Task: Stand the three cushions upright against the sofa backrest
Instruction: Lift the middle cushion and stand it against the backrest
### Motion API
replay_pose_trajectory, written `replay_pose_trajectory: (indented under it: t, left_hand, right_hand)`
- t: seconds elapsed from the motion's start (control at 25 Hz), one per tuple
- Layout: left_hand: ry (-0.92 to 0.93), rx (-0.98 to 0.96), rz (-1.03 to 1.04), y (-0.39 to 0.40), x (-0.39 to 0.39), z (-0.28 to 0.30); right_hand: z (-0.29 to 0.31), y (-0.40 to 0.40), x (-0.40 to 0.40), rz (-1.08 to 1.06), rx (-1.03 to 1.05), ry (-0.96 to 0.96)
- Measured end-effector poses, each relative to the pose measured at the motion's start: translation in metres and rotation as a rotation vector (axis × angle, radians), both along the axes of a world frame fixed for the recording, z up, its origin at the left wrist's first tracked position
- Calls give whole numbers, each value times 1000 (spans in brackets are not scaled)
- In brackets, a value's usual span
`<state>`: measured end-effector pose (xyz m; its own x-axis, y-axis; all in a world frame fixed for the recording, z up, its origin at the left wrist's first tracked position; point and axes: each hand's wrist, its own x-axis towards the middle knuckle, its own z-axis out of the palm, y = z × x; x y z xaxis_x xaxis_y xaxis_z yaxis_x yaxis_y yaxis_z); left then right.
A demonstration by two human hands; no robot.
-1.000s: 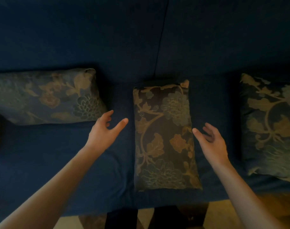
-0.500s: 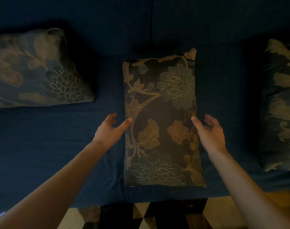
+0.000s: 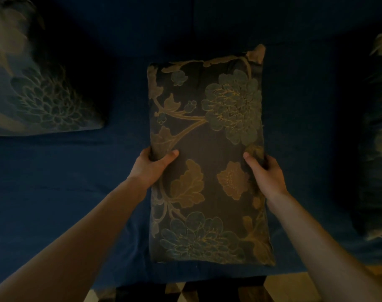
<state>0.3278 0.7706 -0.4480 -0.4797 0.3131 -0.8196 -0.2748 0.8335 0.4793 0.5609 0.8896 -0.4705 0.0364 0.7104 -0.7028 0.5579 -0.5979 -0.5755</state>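
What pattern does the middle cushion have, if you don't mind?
The middle cushion is dark brown with gold leaves and teal flowers, seen in the head view.

Setting: a home living room, dimly lit. Evidence: dark blue fabric sofa (image 3: pixel 55 182) filling the view, its backrest toward 12 o'clock; three floral brocade cushions lying on the seat, at 10 o'clock (image 3: pixel 33 88), centre (image 3: pixel 207 149) and 3 o'clock (image 3: pixel 379 149). Wooden floor (image 3: pixel 283 286) at 6 o'clock.
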Motion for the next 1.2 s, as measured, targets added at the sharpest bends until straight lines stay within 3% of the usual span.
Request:
replay_pose_trajectory:
  t: [0.44, 0.64, 0.88, 1.2]
  left_hand:
    - [-68, 97, 108, -9, 6, 12]
    - [-162, 121, 274, -26, 21, 20]
    - [-374, 142, 535, -44, 50, 23]
    - [-644, 264, 809, -35, 95, 20]
  right_hand:
    - [11, -10, -7, -74, 0, 63]
    - [33, -15, -6, -73, 24, 92]
    - [64, 6, -11, 168, 188, -28]
    - [132, 62, -52, 700, 427, -204]
